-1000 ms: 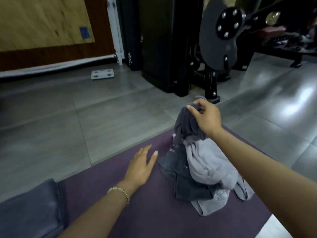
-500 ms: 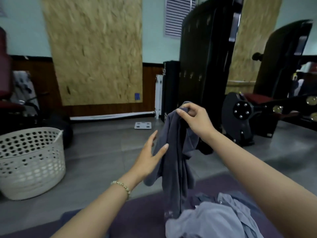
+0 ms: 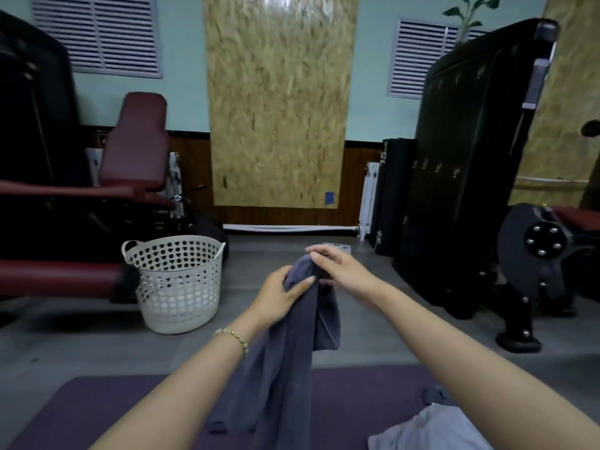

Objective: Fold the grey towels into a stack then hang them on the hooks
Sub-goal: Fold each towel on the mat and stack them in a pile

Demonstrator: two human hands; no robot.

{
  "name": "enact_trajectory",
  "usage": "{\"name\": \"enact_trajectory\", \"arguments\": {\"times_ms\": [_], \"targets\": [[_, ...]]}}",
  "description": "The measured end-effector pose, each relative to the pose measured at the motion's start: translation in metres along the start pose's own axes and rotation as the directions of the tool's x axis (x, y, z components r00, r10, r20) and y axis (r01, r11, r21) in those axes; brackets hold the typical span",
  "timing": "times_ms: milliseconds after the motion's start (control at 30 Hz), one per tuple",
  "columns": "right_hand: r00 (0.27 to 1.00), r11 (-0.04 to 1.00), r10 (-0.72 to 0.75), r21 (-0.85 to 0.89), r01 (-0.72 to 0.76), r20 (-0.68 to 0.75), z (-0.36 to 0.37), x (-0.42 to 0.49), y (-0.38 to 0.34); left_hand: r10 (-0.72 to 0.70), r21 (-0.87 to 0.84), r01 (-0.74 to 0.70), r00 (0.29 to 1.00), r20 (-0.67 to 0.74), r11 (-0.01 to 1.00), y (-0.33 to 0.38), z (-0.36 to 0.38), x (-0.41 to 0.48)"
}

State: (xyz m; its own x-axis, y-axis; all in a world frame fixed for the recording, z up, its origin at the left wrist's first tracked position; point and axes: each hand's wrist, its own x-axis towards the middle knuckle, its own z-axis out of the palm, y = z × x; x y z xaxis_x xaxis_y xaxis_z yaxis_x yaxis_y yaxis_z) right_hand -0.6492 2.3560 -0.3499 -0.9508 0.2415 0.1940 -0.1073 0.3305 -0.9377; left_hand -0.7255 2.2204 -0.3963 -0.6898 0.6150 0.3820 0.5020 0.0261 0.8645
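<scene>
The dark grey towel (image 3: 292, 358) hangs unfolded over the purple mat (image 3: 97, 414). The left hand (image 3: 281, 298) has its grip closed round the upper part, and the right hand (image 3: 342, 271) pinches the top. A light grey towel (image 3: 431, 431) lies crumpled at the mat's right side. Folding, stacking and hanging all seem left to do.

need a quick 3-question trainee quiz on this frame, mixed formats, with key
1. True or false: the left hand and the right hand both grip the dark grey cloth towel.
2. The white perforated plastic basket stands: A on a table; B on the grey floor, left of the hands; C on a shelf.
3. What does the crumpled pale grey towel lie on?
Key: 1 true; 2 B; 3 the purple floor mat.
</scene>
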Motion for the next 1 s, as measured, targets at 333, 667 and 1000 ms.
{"name": "enact_trajectory", "arguments": {"times_ms": [333, 667, 1000], "targets": [[0.998, 0.996, 0.066, 0.064, -0.065, -0.011, 0.035, -0.037, 0.011, -0.085, -0.328, 0.042, 0.989, -0.119, 0.944, 0.051, -0.056, -0.016], [0.995, 0.977, 0.095, 0.194, -0.085, -0.04, 0.033, -0.036, 0.002, -0.259, -0.486, 0.189, 0.962, -0.081, 0.853, 0.086, -0.087, -0.023], [0.977, 0.988, 0.021, 0.146, -0.053, 0.21, 0.027, -0.044, -0.024, -0.382, -0.548, 0.212, 0.898, -0.217, 0.809, 0.083, -0.112, -0.017]]}}
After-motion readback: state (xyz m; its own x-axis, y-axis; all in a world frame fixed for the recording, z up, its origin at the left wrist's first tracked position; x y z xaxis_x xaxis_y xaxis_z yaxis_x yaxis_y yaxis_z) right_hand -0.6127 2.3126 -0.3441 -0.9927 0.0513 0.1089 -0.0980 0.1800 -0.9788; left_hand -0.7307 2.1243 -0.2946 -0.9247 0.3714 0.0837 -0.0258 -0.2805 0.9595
